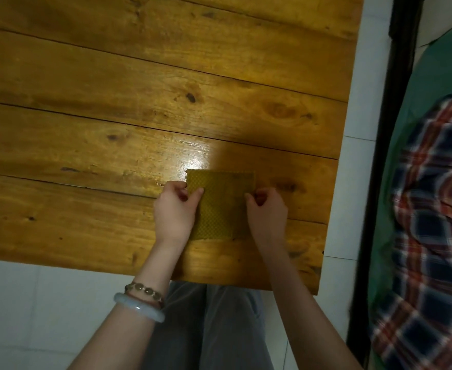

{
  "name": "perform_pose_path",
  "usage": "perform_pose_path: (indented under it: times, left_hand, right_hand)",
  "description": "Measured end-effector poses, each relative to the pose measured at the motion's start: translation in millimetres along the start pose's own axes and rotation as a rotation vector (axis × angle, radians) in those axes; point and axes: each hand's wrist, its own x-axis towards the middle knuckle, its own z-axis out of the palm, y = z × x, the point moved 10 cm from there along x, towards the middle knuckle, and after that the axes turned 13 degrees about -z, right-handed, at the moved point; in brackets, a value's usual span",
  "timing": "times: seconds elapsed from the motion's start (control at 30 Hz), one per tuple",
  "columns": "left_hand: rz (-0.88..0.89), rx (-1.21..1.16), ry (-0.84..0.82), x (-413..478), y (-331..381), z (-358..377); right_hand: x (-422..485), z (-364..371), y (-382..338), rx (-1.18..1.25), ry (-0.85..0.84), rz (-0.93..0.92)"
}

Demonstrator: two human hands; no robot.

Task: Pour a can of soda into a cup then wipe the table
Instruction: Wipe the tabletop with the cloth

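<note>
Worktop: wide planks of amber-varnished wood laid crosswise, with dark knots, visible grain and thin dark seams between the boards. A glossy patch of reflected light lies just beyond the cloth.

Cloth: mustard-yellow, roughly rectangular, with a fine woven or waffle-like texture. It lies flat on the worktop near the front edge, toward the right side, between the two hands.

Left hand: grip closed on the left edge of the cloth, with the thumb on top and the fingers curled in a pinch near the far corner. The wrist carries a smooth, pale, rounded bangle and a bracelet of oval beads.

Right hand: grip closed on the right edge of the cloth, with the fingers curled and the thumb tip pressing the fabric.

Surroundings: a white tiled floor shows on both sides of the worktop. Grey trousers show below the front edge. To the right stands a dark, straight frame. Beyond it lie a green sheet and a rumpled plaid fabric in red, navy and white.
</note>
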Motion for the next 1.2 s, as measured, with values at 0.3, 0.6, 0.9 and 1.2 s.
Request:
perform_pose_path:
  times: [0.3,0.6,0.9,1.2]
  left_hand:
    - [-0.059,-0.061,-0.083,1.2,6.5,18.5]
    - [-0.017,-0.228,-0.323,29.0,91.8,53.8]
    - [0.156,-0.189,-0.396,86.1,251.1,102.9]
    - [0.079,-0.267,-0.518,139.7,377.0,158.0]
  right_hand:
    - [11.8,-6.9,-5.8,0.197,-0.053,-0.001]
    - [90.8,-64.0,-22.2,0.310,0.006,-0.039]
    - [225.2,-140.6,-47.1,0.260,0.140,-0.109]
    - [347.8,-202.2,-64.5,0.272,0.300,-0.120]
